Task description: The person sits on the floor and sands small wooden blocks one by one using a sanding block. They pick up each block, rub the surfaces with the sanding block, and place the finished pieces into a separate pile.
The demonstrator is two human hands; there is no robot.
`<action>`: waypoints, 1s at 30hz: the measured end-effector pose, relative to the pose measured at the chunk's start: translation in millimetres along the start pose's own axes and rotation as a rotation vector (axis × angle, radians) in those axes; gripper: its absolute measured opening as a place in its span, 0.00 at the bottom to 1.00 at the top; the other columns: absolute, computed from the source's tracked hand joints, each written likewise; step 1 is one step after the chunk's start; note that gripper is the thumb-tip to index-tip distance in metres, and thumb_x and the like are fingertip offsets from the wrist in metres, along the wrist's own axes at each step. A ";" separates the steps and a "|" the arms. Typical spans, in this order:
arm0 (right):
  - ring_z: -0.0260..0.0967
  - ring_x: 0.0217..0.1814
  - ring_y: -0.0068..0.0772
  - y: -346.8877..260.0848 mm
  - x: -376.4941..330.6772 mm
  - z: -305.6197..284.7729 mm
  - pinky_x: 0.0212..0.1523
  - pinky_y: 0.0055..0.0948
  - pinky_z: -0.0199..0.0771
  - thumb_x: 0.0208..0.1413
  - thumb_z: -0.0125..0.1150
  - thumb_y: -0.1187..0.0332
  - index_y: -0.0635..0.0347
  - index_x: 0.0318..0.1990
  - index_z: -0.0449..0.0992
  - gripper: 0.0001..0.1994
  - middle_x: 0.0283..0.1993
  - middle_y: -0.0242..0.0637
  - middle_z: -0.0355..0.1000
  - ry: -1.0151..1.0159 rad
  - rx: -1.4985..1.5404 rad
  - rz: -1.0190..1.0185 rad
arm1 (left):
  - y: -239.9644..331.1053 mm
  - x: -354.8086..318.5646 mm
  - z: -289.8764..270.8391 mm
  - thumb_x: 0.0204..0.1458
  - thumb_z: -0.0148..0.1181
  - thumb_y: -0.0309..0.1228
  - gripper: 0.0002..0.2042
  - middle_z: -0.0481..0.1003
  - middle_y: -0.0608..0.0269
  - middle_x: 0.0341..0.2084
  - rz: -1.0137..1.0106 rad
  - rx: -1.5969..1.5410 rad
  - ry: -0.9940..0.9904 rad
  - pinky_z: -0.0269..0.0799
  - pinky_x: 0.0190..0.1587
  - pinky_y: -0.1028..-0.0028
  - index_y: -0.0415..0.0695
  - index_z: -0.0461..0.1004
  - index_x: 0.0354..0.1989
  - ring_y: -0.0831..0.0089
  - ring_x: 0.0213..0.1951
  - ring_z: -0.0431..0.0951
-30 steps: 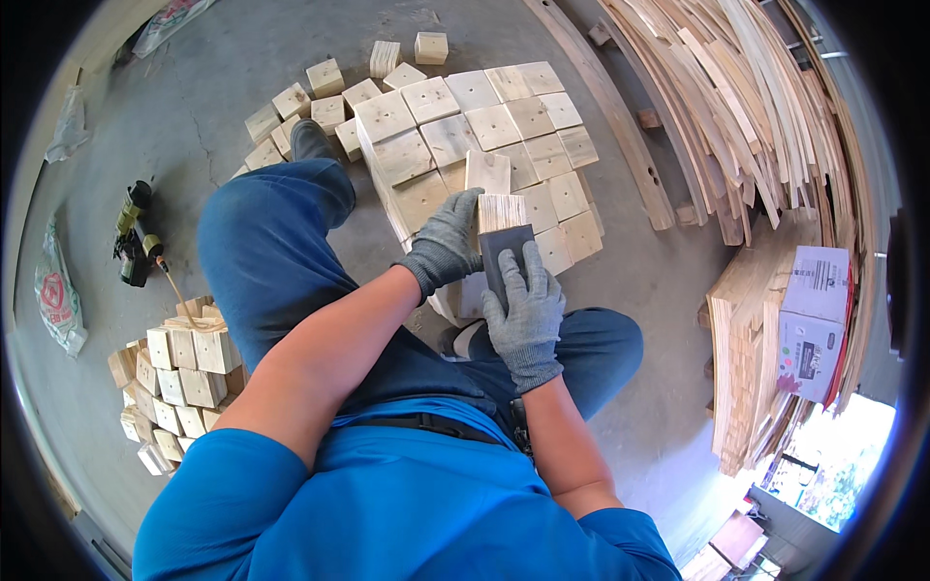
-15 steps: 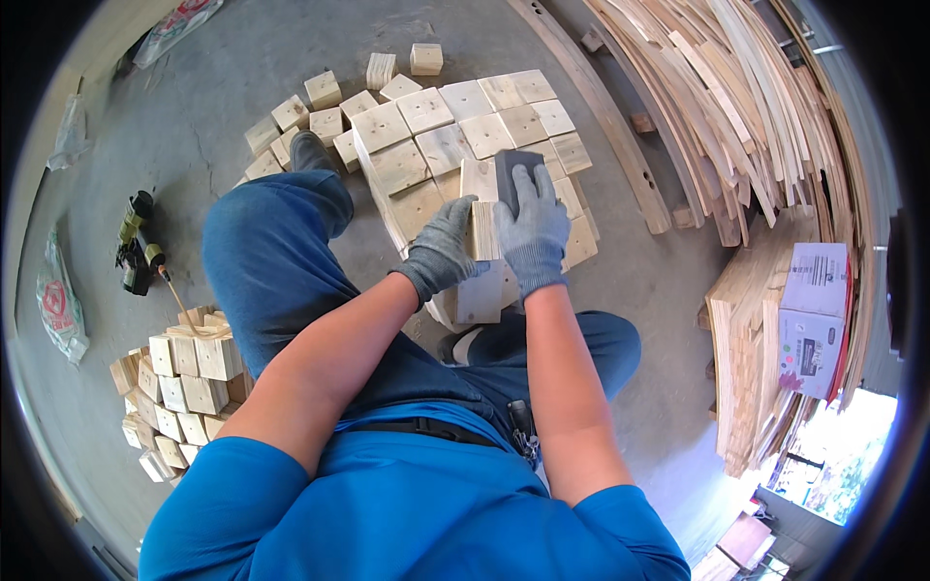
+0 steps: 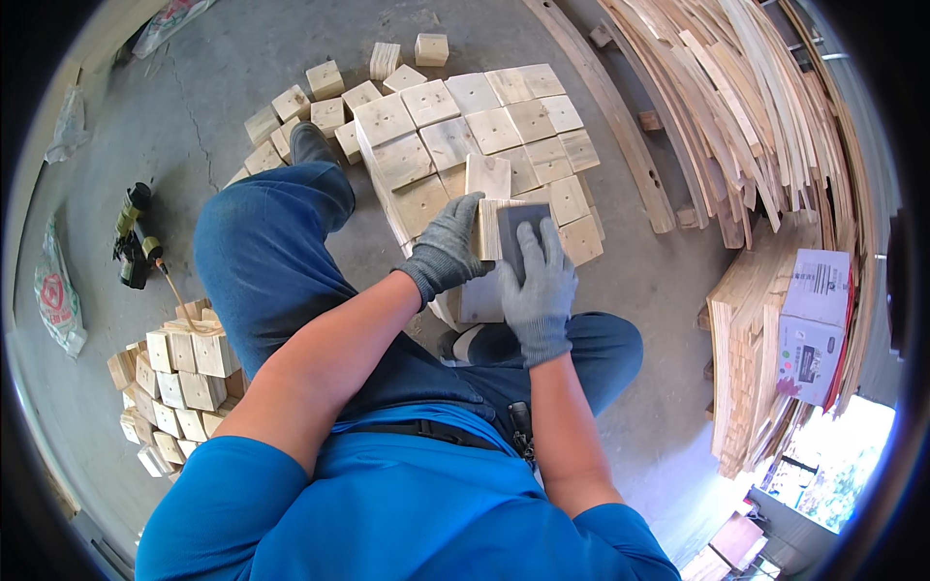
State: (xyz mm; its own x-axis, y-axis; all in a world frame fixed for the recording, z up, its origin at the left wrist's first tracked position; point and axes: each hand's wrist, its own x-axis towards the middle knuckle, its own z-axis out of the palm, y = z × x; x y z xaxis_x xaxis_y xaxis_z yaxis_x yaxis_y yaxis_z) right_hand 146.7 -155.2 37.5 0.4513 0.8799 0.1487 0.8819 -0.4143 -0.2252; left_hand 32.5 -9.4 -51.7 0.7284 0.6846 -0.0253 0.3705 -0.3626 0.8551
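Between my knees, my gloved left hand (image 3: pixel 448 247) is closed round a square wooden block (image 3: pixel 489 230), gripping it from its left side. My gloved right hand (image 3: pixel 541 295) keeps a dark grey sanding block (image 3: pixel 509 232) pressed against the wooden block's right side, its fingers laid along the grey face. Palm and thumb hide part of the sanding block. Just beyond my hands, a loose wooden block (image 3: pixel 487 175) rests on top of a tight group of square blocks (image 3: pixel 446 143), several of them with a small hole in the middle.
Loose blocks (image 3: pixel 325 79) lie on the floor at the far left. More blocks (image 3: pixel 184 387) are stacked by my left thigh, near a power tool (image 3: pixel 134 232). To the right are a long beam (image 3: pixel 605 116), piled boards (image 3: pixel 736 107) and a carton (image 3: pixel 814 320).
My right hand has drawn the sanding block toward me, down along the wooden block. The wooden block has tilted, while my left hand keeps its hold.
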 end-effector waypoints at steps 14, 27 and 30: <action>0.69 0.67 0.66 9.3 36.9 13.1 0.66 0.61 0.70 0.59 0.69 0.57 0.48 0.73 0.72 0.33 0.80 0.50 0.62 0.009 0.036 0.065 | -0.8 0.5 -2.8 0.37 0.84 0.41 0.55 0.66 0.42 0.67 0.012 0.007 -0.015 0.66 0.74 0.59 0.44 0.58 0.75 0.45 0.69 0.68; 0.67 0.68 0.64 4.5 6.4 5.0 0.65 0.62 0.70 0.55 0.71 0.60 0.48 0.71 0.74 0.33 0.79 0.48 0.63 0.014 0.014 -0.029 | -0.2 1.3 -1.2 0.37 0.84 0.42 0.55 0.66 0.42 0.67 -0.004 0.003 -0.022 0.67 0.74 0.58 0.44 0.57 0.75 0.44 0.69 0.69; 0.71 0.65 0.63 6.8 62.1 15.1 0.64 0.60 0.73 0.56 0.71 0.59 0.47 0.70 0.75 0.32 0.78 0.45 0.64 0.040 0.011 0.015 | -6.1 4.3 0.9 0.37 0.84 0.43 0.55 0.65 0.42 0.67 0.017 0.005 -0.019 0.67 0.74 0.58 0.45 0.56 0.76 0.44 0.70 0.68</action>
State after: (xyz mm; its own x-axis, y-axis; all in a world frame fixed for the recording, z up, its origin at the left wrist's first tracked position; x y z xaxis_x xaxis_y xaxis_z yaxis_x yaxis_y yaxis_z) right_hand 178.6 -99.9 30.6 0.4697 0.8635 0.1840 0.8736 -0.4244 -0.2382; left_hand 33.9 -4.8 -57.5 0.7456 0.6660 -0.0210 0.3610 -0.3772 0.8529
